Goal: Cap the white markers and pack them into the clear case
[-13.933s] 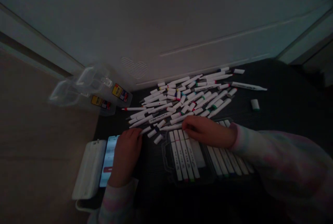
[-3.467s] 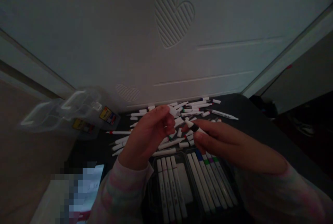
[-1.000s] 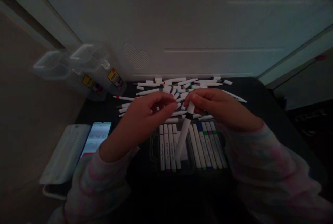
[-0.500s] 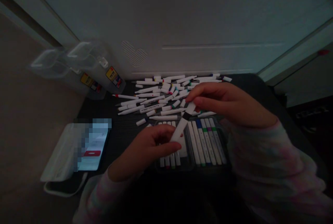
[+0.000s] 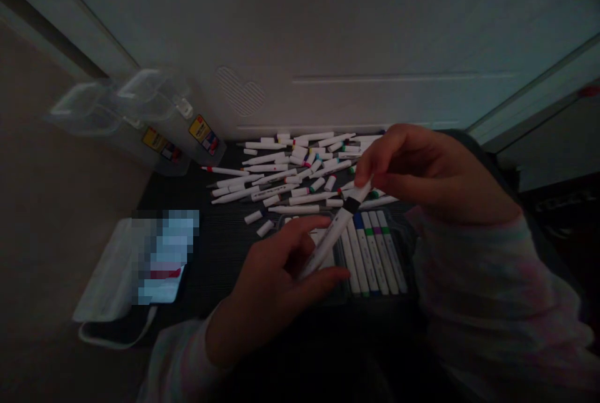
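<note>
A white marker point(image 5: 334, 233) with a black band slants up to the right between my hands, above the marker case. My right hand point(image 5: 422, 172) pinches its upper, capped end between thumb and fingers. Around the lower end, my left hand point(image 5: 274, 281) is loosely curled, its thumb and forefinger stretched apart on either side of the barrel; the marker's bottom tip is hidden in that hand. Beneath them lies the open clear case point(image 5: 407, 247), with a row of white markers point(image 5: 375, 259) in its right half. My left hand covers most of the left half.
Loose markers and caps point(image 5: 281, 178) are heaped on the dark table point(image 5: 215, 228) behind the case. Two clear plastic containers point(image 5: 173, 153) with yellow labels stand at the back left. A lit phone point(image 5: 169, 265) lies left, beside a white object with a cord loop. A white panel point(image 5: 356, 34) rises behind.
The marker and both hands have shifted to the right. My left thumb and forefinger have spread wider around the barrel. My right hand has stayed on the capped end.
</note>
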A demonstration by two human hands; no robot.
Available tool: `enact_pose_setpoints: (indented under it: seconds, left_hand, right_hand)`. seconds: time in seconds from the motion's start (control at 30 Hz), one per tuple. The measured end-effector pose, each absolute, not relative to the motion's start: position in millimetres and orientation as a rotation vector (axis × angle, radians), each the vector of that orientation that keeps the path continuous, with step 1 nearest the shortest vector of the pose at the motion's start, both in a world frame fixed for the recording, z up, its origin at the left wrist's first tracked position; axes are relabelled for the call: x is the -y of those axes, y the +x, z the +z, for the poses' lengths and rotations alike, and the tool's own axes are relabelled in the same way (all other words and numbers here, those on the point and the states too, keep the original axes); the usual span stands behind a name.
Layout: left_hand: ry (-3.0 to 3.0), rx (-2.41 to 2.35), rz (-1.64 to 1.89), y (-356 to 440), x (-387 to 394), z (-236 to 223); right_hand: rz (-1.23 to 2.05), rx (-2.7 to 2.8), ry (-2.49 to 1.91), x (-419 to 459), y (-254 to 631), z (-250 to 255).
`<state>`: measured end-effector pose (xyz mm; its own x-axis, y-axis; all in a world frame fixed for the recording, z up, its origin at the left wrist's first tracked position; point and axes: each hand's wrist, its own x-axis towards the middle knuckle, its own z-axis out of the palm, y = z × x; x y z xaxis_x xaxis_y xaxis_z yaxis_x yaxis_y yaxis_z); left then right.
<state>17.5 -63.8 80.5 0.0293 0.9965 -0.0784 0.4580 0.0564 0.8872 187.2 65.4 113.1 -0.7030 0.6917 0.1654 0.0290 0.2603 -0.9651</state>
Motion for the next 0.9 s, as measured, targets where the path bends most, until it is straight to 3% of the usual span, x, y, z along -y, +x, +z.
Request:
enact_pose_setpoints:
  seconds: [0.5, 0.9]
  left_hand:
    - [1.853, -1.827, 0.919, 32.1, 68.7, 76.5]
    - [1.805, -1.695, 0.927, 32.9, 70.8, 75.8]
  right_hand:
    - [1.521, 1.878, -0.526, -67.1, 183.7, 105.8]
    - [1.571, 1.829, -0.489, -69.5, 180.0, 102.1]
